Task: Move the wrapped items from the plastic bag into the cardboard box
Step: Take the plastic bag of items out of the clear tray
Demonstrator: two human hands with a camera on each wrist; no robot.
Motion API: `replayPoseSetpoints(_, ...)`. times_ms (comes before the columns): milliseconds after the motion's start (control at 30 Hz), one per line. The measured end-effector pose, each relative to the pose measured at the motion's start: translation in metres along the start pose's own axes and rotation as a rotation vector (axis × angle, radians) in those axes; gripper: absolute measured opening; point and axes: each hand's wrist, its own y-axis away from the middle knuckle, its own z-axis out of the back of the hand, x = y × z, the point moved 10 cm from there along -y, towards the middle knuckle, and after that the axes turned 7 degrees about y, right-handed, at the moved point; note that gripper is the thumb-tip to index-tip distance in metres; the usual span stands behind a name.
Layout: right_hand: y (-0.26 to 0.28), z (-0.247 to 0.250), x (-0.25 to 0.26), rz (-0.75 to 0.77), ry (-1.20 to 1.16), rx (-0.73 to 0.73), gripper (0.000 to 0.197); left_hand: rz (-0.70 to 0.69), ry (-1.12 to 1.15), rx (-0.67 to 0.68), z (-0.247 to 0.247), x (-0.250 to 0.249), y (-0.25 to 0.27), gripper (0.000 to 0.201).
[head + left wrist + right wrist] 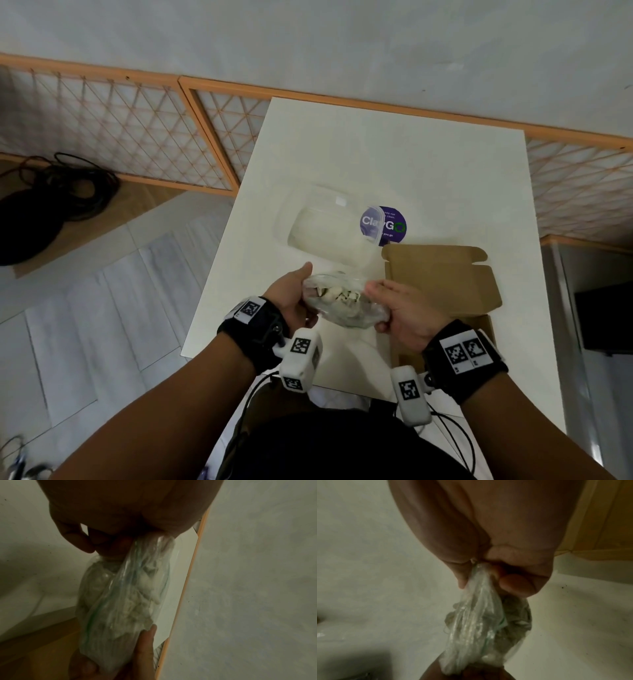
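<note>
A clear plastic bag (337, 301) stuffed with pale wrapped items is held up over the front of the white table (394, 164). My left hand (294, 298) grips its left end, fingers curled round the plastic. The opposite end is pinched by my right hand (397, 308), bunched between thumb and fingers. In the left wrist view the bag (123, 601) runs from my left hand (111, 534) down to the other hand's thumb. The right wrist view shows the bag (481, 626) hanging from my right hand (496, 569). An open flat cardboard box (442, 277) lies just right of the bag.
A clear plastic clamshell container (329, 226) lies open behind the bag, partly over a round purple sticker (387, 222). The table's back half is bare. Black cables (54, 192) lie coiled on the floor at left. A wooden lattice screen (137, 130) lines the wall.
</note>
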Motion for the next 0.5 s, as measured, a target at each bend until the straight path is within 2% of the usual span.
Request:
replayPoseSetpoints(100, -0.01, 0.008, -0.008, -0.047, -0.027, -0.04, 0.029, 0.005, -0.132, 0.063, 0.004, -0.003, 0.001, 0.064)
replayPoseSetpoints(200, -0.02, 0.017, -0.027, -0.15, -0.059, -0.048, 0.025, -0.079, -0.361, 0.164, 0.005, 0.0, 0.003, 0.043)
replayPoseSetpoints(267, -0.023, 0.02, -0.038, -0.195, -0.062, -0.087, 0.027, -0.214, -0.433, 0.104, 0.012, -0.005, 0.0, 0.03)
replayPoseSetpoints(367, -0.025, 0.022, -0.044, -0.145, -0.009, -0.197, 0.036, -0.445, -0.708, -0.073, 0.024, -0.02, -0.002, 0.053)
replayPoseSetpoints(400, -0.025, 0.02, -0.044, -0.12, 0.014, -0.208, 0.043, -0.493, -0.822, -0.096, 0.022, -0.021, 0.0, 0.053)
replayPoseSetpoints(500, -0.023, 0.017, -0.039, -0.055, 0.202, -0.23, 0.057, -0.654, -1.071, -0.148, 0.013, -0.023, 0.013, 0.035)
